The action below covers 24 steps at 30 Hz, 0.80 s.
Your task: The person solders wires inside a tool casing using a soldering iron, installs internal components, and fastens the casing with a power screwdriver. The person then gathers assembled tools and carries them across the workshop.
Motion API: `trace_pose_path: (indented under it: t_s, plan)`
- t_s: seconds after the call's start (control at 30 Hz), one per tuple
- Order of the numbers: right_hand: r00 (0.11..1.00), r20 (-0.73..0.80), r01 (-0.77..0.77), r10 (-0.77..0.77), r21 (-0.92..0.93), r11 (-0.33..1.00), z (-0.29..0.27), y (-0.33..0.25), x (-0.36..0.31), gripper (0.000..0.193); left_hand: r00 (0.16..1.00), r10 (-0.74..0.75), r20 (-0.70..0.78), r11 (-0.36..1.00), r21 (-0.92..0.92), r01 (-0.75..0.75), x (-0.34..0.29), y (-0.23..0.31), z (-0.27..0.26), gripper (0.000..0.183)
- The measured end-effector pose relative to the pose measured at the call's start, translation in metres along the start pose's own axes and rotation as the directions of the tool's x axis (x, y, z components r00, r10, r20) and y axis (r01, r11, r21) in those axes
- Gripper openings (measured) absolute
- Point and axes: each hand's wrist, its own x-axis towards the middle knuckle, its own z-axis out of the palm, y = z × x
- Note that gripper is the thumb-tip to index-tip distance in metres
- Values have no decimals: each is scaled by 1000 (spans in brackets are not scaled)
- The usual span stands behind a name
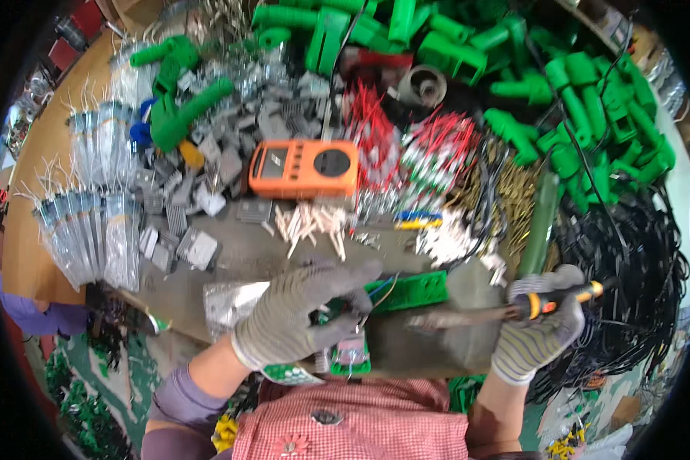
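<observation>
My left hand [307, 310], in a grey striped glove, is closed at the near edge of the table. Thin blue and pale wires [383, 290] run from its fingertips; blur hides the exact grip. Just below lies a small green plastic housing [350, 360] with a clear pinkish part in it. A longer green housing [410, 292] rests on the table just beyond. My right hand [540, 330], gloved alike, grips the black and yellow handle of what looks like a soldering iron [544, 304]. Its brownish shaft points left, toward the left hand, and is smeared by motion.
An orange multimeter [305, 169] lies mid-table among grey metal plates [199, 249], red-tipped wires [372, 138] and pale sticks [310, 224]. Green casings [575, 100] pile up at the far right, above coiled black cables [629, 284]. Bagged parts [92, 230] stand at left.
</observation>
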Motion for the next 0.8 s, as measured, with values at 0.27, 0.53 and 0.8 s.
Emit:
trace_pose_path:
  t_s: [0.27, 0.53, 0.8]
  plan:
    - [647, 753, 730, -120, -567, 382, 77, 26, 87, 31, 1000, -7, -18, 999, -42, 6, -8, 5, -1, 69]
    - [510, 859, 857, 40, -512, 60, 69, 90, 139, 52, 1000, 22, 3, 999, -47, -22, 0, -4, 1, 68]
    - [678, 732, 690, 70, -666, 284, 75, 21, 47, 20, 994, 107, -26, 994, -13, -107, 4, -3, -1, 67]
